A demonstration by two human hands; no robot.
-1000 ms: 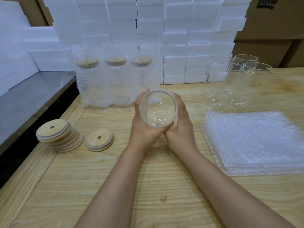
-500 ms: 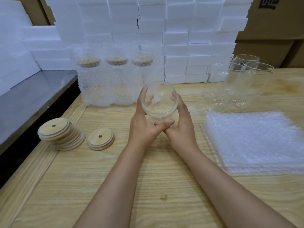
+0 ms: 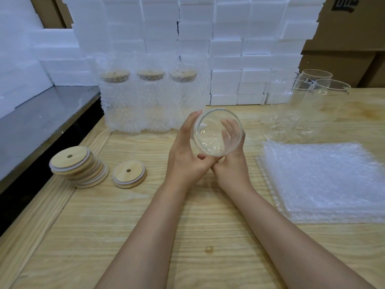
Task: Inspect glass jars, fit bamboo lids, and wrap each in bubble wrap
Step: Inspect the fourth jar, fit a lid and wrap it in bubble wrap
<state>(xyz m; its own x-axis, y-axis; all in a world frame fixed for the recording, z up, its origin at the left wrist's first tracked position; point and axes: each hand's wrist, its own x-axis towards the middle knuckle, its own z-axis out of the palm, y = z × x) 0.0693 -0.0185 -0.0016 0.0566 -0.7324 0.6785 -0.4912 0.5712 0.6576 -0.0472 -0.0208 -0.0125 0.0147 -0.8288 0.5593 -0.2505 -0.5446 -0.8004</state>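
Note:
Both hands hold a clear glass jar point(image 3: 214, 134) above the middle of the wooden table, its open mouth tilted toward me. My left hand point(image 3: 187, 157) grips its left side with the thumb under the rim. My right hand point(image 3: 232, 161) cups the right side, and its fingers show through the glass. A leaning stack of bamboo lids point(image 3: 77, 165) lies at the left, with a single bamboo lid point(image 3: 129, 174) beside it. A pile of bubble wrap sheets point(image 3: 325, 180) lies at the right.
Three lidded jars wrapped in bubble wrap point(image 3: 148, 101) stand in a row behind my hands. Several bare glass jars point(image 3: 312, 101) stand at the back right. White foam blocks point(image 3: 229, 49) are stacked along the back, cardboard boxes point(image 3: 354, 38) beyond. A grey metal surface point(image 3: 41, 126) borders the left.
The jar has turned in my hands: its mouth rose and tipped away, then came back toward me and a little to the right. My right fingers have shifted behind the glass.

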